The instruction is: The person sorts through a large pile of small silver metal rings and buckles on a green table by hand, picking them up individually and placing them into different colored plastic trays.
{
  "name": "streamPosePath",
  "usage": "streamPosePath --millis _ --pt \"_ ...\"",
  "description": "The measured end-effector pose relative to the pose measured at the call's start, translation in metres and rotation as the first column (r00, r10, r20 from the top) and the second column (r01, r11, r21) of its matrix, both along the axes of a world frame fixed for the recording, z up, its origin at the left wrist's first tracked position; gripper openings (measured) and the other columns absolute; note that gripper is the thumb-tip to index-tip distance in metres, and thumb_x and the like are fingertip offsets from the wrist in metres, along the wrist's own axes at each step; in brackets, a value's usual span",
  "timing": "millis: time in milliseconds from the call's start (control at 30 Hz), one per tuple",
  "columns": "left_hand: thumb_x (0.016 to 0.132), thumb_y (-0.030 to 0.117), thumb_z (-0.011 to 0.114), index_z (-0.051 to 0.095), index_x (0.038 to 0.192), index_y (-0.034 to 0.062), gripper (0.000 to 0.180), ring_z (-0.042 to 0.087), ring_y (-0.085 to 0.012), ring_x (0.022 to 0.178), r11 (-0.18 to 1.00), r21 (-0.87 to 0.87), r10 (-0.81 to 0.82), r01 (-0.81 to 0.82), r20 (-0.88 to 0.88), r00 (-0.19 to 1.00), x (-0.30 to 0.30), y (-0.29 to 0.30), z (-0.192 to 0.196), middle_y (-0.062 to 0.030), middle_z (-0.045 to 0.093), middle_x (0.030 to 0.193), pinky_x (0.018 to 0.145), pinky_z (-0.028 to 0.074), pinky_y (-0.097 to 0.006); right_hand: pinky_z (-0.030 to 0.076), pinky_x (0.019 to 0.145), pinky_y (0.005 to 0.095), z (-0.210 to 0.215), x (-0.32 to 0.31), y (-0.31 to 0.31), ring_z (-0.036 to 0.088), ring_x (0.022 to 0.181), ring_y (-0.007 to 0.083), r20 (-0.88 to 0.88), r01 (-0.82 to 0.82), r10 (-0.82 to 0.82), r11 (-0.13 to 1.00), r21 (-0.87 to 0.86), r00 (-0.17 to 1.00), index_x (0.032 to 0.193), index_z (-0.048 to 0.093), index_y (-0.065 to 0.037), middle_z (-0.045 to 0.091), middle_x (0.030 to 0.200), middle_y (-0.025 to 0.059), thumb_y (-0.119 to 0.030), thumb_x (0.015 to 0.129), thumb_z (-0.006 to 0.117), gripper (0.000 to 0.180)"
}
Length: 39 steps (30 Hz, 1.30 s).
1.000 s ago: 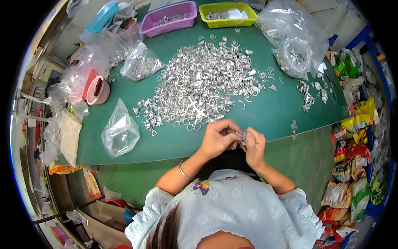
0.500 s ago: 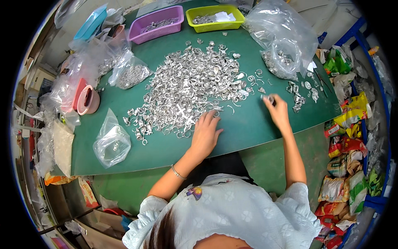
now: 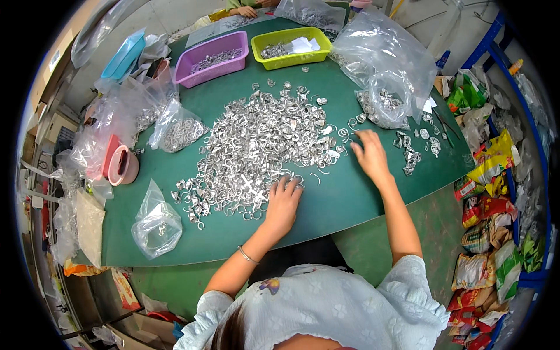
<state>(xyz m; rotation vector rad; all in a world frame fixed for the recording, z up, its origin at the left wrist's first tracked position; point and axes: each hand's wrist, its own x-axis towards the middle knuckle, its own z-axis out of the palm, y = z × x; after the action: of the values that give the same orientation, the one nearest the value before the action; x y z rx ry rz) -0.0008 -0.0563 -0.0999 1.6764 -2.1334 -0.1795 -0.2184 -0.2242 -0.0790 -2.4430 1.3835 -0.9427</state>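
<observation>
A broad heap of small silvery metal rings (image 3: 262, 134) covers the middle of the green table. My left hand (image 3: 283, 205) rests at the heap's near edge, fingers spread and bent down onto the rings; their tips are partly lost among the pieces. A pale cross-shaped row of pieces (image 3: 248, 184) lies just left of it. Beside the heap's right edge, my right hand (image 3: 371, 156) has thumb and fingers apart, close to a few loose rings (image 3: 344, 134); I see nothing held in it. Two thin curved slivers (image 3: 315, 177) lie between my hands.
Purple (image 3: 211, 59) and yellow baskets (image 3: 291, 49) with metal pieces stand at the back. Bags of rings lie left (image 3: 182, 133) and right (image 3: 382, 108). A clear bag (image 3: 156, 224) is near left, a pink cup (image 3: 123, 165) beyond. Another person's hand (image 3: 248, 11) shows far off.
My right hand has moved left to the heap's edge, and the small silvery piece at its fingertips no longer shows. My left hand stays on the heap. The view has tilted up.
</observation>
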Motion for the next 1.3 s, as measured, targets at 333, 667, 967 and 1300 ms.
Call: streamPosePath --millis 333,667,967,1300 --pt "0.067 -0.006 0.053 0.052 0.101 0.0018 0.035 0.038 -0.0369 0.118 0.993 0.050 -0.103 0.110 -0.129 0.986 0.007 0.017 0.009 -0.0154 0.046 0.117 0.100 0.030 -0.048 0.042 0.076 0.0399 -0.010 0.003 0.003 0.054 0.080 0.0311 0.073 -0.097 0.097 0.995 -0.010 0.993 0.083 0.055 0.000 0.059 0.078 0.0136 -0.006 0.072 0.065 0.016" --pt "0.064 -0.007 0.052 0.053 0.098 0.0019 0.035 0.038 -0.0362 0.119 0.999 -0.015 -0.045 0.043 -0.252 0.967 0.001 0.019 0.001 -0.0145 0.047 0.117 0.101 0.031 -0.047 0.039 0.085 0.0439 -0.013 0.014 -0.082 0.052 0.093 0.0302 -0.289 0.025 -0.071 0.987 -0.159 0.955 0.079 0.055 -0.002 0.060 0.082 0.0131 -0.007 0.071 0.066 0.015" --pt "0.064 -0.003 0.053 0.054 0.097 0.0019 0.033 0.038 -0.0353 0.119 0.998 -0.055 -0.029 0.017 -0.229 0.973 -0.001 0.023 -0.004 -0.0144 0.048 0.117 0.102 0.031 -0.047 0.039 0.082 0.0420 -0.022 0.008 -0.065 0.051 0.092 0.0275 -0.314 0.021 -0.086 0.979 -0.203 0.945 0.080 0.058 -0.004 0.060 0.085 0.0091 -0.004 0.075 0.055 0.007" --pt "0.064 -0.006 0.054 0.056 0.094 0.0029 0.031 0.042 -0.0359 0.117 0.995 -0.095 -0.023 -0.001 -0.251 0.968 -0.001 0.021 -0.003 -0.0133 0.051 0.115 0.098 0.035 -0.046 0.047 0.076 0.0422 -0.021 0.001 -0.056 0.057 0.088 0.0361 -0.105 0.000 -0.005 0.999 -0.048 0.994 0.085 0.057 0.004 0.058 0.092 0.0215 -0.001 0.075 0.059 0.011"
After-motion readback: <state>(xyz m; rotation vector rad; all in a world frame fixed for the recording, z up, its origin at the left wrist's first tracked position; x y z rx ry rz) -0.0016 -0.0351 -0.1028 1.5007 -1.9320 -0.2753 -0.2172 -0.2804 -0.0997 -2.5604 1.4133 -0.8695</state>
